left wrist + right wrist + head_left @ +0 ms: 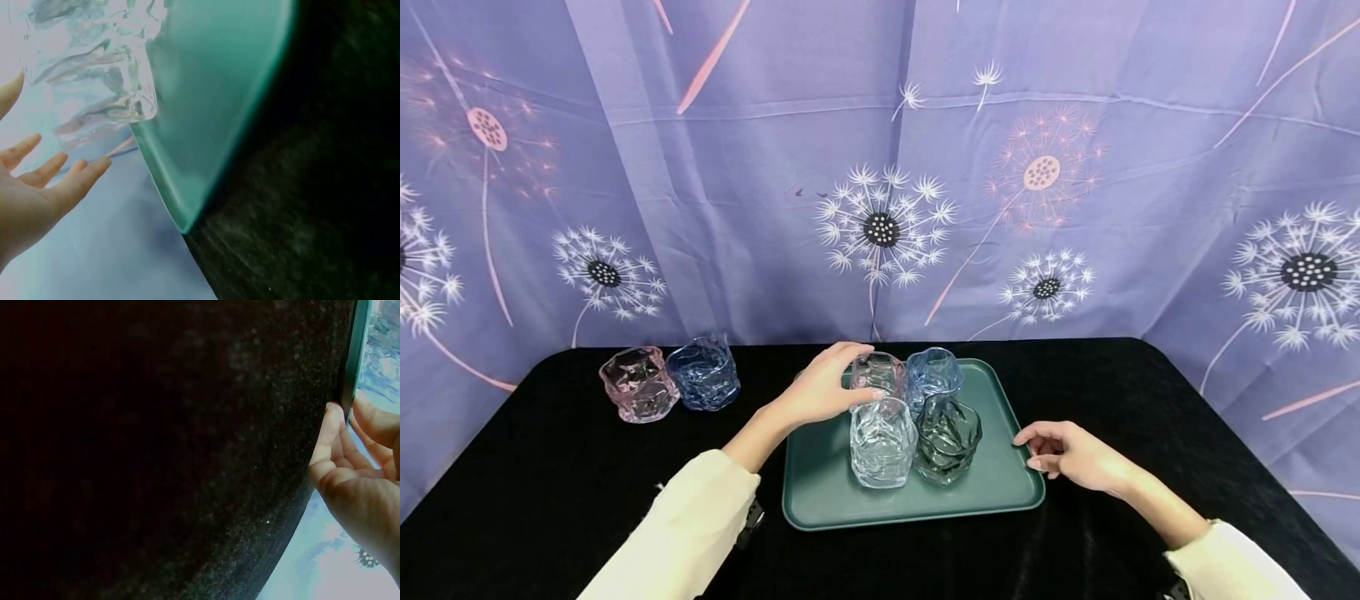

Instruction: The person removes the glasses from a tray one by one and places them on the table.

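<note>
A green tray (1000,492) carries a pink glass (880,375), a blue glass (934,372), a clear glass (883,450) and a smoky grey glass (947,442), grouped close together. My left hand (823,387) is at the left side of the pink glass, thumb in front and fingers behind. In the left wrist view, that hand (37,206) has its fingers spread and apart, near clear-looking glass (100,87). At the tray's right edge, my right hand (1078,454) pinches the rim, thumb and fingertip on either side in the right wrist view.
On the far left of the black-covered table (1097,375) stand another pink glass (638,387) and a darker blue glass (703,375), side by side. A purple curtain (760,208) with a dandelion print hangs behind the table.
</note>
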Demonstrator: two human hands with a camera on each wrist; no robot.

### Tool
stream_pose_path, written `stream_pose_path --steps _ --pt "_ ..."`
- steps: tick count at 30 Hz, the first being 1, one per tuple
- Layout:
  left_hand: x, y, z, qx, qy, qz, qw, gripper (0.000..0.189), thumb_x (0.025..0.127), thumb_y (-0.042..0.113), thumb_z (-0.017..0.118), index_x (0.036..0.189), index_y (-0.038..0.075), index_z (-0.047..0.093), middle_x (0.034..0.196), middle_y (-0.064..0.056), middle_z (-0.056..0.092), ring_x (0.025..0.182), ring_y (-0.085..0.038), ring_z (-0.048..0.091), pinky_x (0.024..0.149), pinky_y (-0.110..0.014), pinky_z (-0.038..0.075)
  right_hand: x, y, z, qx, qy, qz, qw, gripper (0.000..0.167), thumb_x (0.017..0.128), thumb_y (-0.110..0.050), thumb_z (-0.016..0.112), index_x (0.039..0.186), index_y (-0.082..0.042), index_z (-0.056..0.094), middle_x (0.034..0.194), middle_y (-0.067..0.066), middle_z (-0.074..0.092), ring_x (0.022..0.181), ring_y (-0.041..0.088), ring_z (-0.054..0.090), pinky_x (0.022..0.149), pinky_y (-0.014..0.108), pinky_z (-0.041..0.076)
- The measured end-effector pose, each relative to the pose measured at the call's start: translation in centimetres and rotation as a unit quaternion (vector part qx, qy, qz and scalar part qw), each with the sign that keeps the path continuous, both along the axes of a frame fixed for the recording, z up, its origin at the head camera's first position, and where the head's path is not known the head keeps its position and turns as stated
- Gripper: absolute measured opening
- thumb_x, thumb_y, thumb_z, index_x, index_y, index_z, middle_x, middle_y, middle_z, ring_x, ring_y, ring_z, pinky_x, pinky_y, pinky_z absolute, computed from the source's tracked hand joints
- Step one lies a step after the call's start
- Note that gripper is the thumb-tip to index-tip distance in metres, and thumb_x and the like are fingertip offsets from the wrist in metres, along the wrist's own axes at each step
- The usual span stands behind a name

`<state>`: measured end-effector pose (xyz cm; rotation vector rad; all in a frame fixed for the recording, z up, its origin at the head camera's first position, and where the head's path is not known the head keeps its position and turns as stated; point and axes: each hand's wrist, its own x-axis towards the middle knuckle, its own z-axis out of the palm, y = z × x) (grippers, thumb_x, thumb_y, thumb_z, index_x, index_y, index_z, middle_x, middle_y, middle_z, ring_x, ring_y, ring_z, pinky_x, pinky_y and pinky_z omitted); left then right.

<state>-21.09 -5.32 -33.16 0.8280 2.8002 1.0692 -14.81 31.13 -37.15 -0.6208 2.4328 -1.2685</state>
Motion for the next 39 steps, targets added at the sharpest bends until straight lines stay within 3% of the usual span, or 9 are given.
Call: stream_pose_path --steps 8,19,29,35,39 --pt "-0.4 1.5 -0.1 -0.011 0.0 0.025 0.9996 0.071 0.077 0.041 0.07 0.134 0.008 0.044 0.133 -0.014 0.043 0.123 -0.032 0.038 0.096 -0.047 0.036 0.0 0.0 0.0 0.003 0.001 -0.003 1.0 0.026 0.086 0.001 0.058 0.11 0.01 0.055 0.081 0.012 0.053 0.064 0.012 0.051 0.056 0.029 0.048" --pt "-0.7 2.5 -0.4 -0.005 -0.051 0.062 0.9968 0.075 0.075 0.044 0.072 0.135 0.008 0.043 0.134 -0.015 0.043 0.123 -0.033 0.039 0.095 -0.047 0.037 0.0 0.1 -0.1 0.001 0.004 0.0 1.0 0.026 0.085 0.0 0.059 0.109 0.01 0.055 0.081 0.012 0.054 0.064 0.012 0.052 0.055 0.029 0.049" --pt "-1.3 2.7 -0.7 0.028 -0.089 0.073 0.993 0.076 0.073 0.041 0.075 0.134 0.01 0.043 0.129 -0.012 0.049 0.118 -0.029 0.044 0.092 -0.043 0.04 0.0 0.0 0.1 0.005 0.006 -0.002 1.0 0.026 0.085 0.0 0.059 0.11 0.01 0.055 0.081 0.012 0.054 0.064 0.012 0.052 0.056 0.029 0.049" --pt "-1.4 2.9 -0.8 0.049 -0.116 0.082 0.9887 0.076 0.071 0.039 0.077 0.134 0.012 0.044 0.127 -0.012 0.049 0.115 -0.028 0.046 0.087 -0.04 0.044 0.0 -0.1 0.1 0.005 0.005 -0.003 1.0 0.026 0.085 0.001 0.058 0.109 0.01 0.055 0.081 0.012 0.054 0.064 0.012 0.052 0.056 0.029 0.049" --pt "-1.4 2.9 -0.8 0.065 -0.134 0.087 0.9851 0.075 0.07 0.037 0.078 0.133 0.013 0.045 0.126 -0.012 0.049 0.108 -0.027 0.05 0.076 -0.035 0.048 0.0 -0.1 0.1 0.005 0.003 -0.004 1.0 0.026 0.085 0.001 0.059 0.11 0.01 0.055 0.082 0.012 0.054 0.064 0.012 0.052 0.056 0.029 0.048"
